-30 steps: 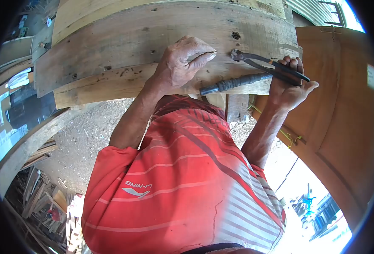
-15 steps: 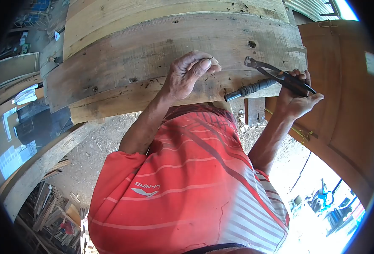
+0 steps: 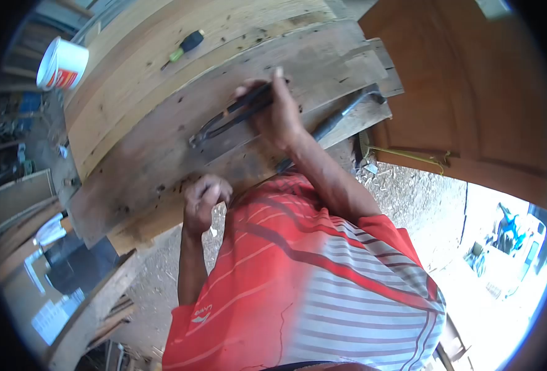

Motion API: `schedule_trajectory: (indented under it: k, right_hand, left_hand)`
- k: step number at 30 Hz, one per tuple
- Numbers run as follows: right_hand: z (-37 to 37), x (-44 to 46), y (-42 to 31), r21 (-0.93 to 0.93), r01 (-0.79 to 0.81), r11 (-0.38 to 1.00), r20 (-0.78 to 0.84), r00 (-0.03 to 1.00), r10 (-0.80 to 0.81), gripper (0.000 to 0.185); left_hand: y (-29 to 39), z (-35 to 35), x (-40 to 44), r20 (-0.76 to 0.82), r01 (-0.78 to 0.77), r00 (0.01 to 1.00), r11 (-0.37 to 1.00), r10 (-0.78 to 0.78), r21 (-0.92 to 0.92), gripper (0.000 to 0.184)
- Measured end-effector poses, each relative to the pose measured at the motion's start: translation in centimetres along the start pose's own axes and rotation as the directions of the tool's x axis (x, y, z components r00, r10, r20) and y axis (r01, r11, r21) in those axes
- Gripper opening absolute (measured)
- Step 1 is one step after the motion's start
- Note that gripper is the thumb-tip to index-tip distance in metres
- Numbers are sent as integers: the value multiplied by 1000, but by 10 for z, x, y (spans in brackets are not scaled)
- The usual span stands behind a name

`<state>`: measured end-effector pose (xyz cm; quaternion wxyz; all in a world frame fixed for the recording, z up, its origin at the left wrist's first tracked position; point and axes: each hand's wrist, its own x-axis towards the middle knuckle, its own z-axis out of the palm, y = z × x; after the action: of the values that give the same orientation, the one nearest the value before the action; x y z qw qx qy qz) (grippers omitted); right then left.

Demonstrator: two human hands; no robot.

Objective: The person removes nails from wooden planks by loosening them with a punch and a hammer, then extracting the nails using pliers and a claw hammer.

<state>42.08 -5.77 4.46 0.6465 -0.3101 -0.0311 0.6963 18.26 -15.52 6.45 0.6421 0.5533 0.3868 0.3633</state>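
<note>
My right hand (image 3: 279, 114) is wrapped around the dark handles of a pair of pincers (image 3: 227, 119), held over the wooden planks (image 3: 156, 133). The pincers' jaws point left, toward the near plank edge. Lower left, by that edge, is my left hand (image 3: 206, 193) with its fingers curled in; whether a small thing sits in them is hidden. A hammer (image 3: 332, 122) with a dark wrapped handle lies on the planks behind my right wrist, its head to the right. My right forearm covers part of its handle.
Farther back on the planks lies a screwdriver (image 3: 185, 48) with a black and green handle. A white bucket (image 3: 66, 65) stands at the far left. A brown wooden panel (image 3: 459, 99) rises on the right. Wood scraps (image 3: 109, 324) lie at the lower left.
My right hand has brought the pincers left across the planks, away from the hammer. My left hand has dropped lower and leftward. The view has turned, bringing the bucket and screwdriver in.
</note>
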Motion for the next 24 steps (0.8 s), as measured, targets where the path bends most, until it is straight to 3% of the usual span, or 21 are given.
schedule_trajectory:
  k: [3, 4, 7, 8, 10, 11, 13, 14, 17, 19, 21, 24]
  right_hand:
    - [-7, 1, -11, -435, 12, 900, 60, 998, 16, 61]
    - [-6, -2, -17, -491, 19, 871, 64, 998, 14, 62]
    - [-2, -9, -29, -665, 57, 745, 111, 994, 23, 66]
    - [-3, -8, -30, -722, 93, 685, 145, 989, 18, 68]
    - [0, -13, -38, -781, 81, 620, 156, 985, 68, 78]
    - [2, -18, -48, -864, 130, 486, 183, 981, 63, 80]
    - [4, -30, -72, -959, 219, 182, 234, 970, 66, 84]
    - [-2, -32, -79, -980, 181, -84, 171, 979, 112, 80]
    - [-19, -62, -103, -974, 195, -120, 195, 981, 4, 69]
    - [-32, -76, -112, -972, 114, -205, 147, 977, -157, 57]
    - [-63, -82, -112, -960, 100, -262, 201, 897, -393, 47]
    - [-86, -91, -125, -958, -85, -275, 60, 875, -480, 47]
  left_hand:
    - [-12, -24, -55, 6, 376, 921, 895, -389, 242, 25]
    - [-13, -30, -67, -34, 470, 866, 789, -499, 395, 31]
    - [10, -18, -69, -115, 542, 760, 526, -640, 656, 38]
    - [-11, -27, -79, -71, 409, 812, 477, -580, 778, 45]
    - [-13, -25, -77, -53, 370, 817, 451, -575, 812, 42]
    - [-13, -23, -74, -39, 345, 820, 439, -571, 829, 40]
    - [22, 6, -50, -156, 455, 856, 576, -493, 679, 29]
    - [34, 19, -36, -223, 495, 860, 640, -460, 588, 24]
    - [35, 33, -6, -274, 185, 961, 647, 39, 740, 21]
    - [31, 36, 28, -57, -78, 951, 415, 303, 906, 43]
    - [36, 54, 64, -2, -107, 957, 356, 290, 928, 62]
    - [29, 72, 102, 112, -146, 983, 255, 144, 956, 86]
